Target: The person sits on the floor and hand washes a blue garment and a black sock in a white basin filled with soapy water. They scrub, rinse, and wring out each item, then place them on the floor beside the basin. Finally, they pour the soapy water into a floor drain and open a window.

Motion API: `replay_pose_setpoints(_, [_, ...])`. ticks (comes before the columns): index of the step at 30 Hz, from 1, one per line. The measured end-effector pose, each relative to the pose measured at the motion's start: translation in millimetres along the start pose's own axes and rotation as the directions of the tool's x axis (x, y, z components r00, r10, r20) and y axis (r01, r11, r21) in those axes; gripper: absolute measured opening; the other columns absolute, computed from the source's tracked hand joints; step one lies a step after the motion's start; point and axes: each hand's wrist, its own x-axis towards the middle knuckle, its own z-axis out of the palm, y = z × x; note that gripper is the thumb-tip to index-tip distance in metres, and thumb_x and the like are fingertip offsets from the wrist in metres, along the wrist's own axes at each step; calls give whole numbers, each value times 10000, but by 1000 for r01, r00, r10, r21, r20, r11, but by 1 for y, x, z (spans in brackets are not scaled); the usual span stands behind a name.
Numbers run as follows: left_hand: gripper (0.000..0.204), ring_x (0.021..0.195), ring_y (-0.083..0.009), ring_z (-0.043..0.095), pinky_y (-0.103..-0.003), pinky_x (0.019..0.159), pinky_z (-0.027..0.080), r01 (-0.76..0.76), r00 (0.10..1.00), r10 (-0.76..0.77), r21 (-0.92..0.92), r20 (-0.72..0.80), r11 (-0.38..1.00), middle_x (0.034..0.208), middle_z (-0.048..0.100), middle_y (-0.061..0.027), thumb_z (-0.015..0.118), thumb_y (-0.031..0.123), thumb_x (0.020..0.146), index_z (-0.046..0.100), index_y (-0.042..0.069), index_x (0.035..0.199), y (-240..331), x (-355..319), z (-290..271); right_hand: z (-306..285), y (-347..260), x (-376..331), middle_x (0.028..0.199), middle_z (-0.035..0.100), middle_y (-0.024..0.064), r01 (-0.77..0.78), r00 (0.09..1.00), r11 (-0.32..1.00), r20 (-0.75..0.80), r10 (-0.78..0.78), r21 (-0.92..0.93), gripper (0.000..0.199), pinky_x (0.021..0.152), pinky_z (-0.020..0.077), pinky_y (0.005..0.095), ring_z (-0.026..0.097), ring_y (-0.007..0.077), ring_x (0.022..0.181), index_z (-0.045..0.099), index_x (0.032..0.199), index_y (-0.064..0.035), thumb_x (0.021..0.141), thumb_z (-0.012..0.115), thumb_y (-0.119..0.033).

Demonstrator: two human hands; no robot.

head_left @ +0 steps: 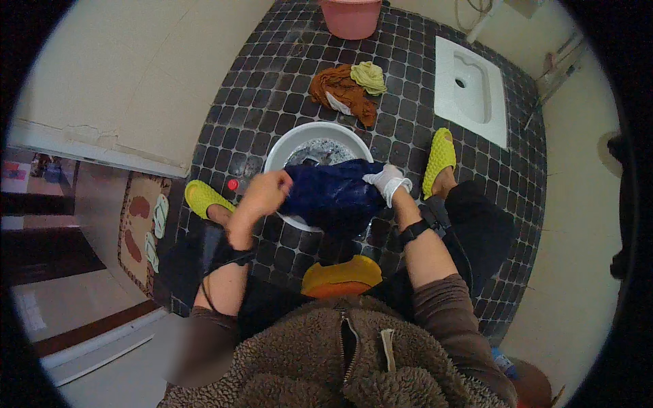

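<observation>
A dark navy cloth (333, 194), wet-looking, is stretched between my two hands over a white basin (284, 144). Soapy water (323, 148) with foam shows at the basin's far side; the cloth hides the rest. My left hand (267, 192), bare, pinches the cloth's left edge with fingers closed. On the right, my right hand (389, 182) wears a white glove and grips the cloth's upper right corner. The cloth's lower part hangs over the basin's near rim.
Beyond the basin, a brown cloth (345, 92) and a yellow-green cloth (369, 77) lie on dark tiles. A pink tub (351, 17) stands at the back, a white squat toilet (471, 92) at far right. Near my left foot is a red cap (233, 184). A yellow stool (342, 273) is close to me.
</observation>
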Motion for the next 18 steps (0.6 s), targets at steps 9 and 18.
replay_pose_setpoints(9, [788, 1201, -367, 358, -422, 953, 359, -255, 873, 302, 169, -384, 952, 1307, 357, -197, 786, 287, 604, 414, 130, 1280, 29, -23, -42, -59, -92, -96, 904, 601, 110, 522, 837, 694, -142, -528, 497, 442, 686, 484, 320, 590, 208, 807, 509, 1070, 31, 701, 687, -134])
replay_pose_setpoints(18, [1252, 1289, -338, 221, -389, 1053, 234, -387, 922, 359, -383, -146, 839, 1398, 227, -178, 865, 426, 387, 191, 37, 1368, -37, 49, 109, -122, -213, -264, 846, 629, 21, 419, 521, -13, -252, -816, 908, 154, 697, 505, 299, 613, 121, 758, 592, 959, -39, 806, 578, -44])
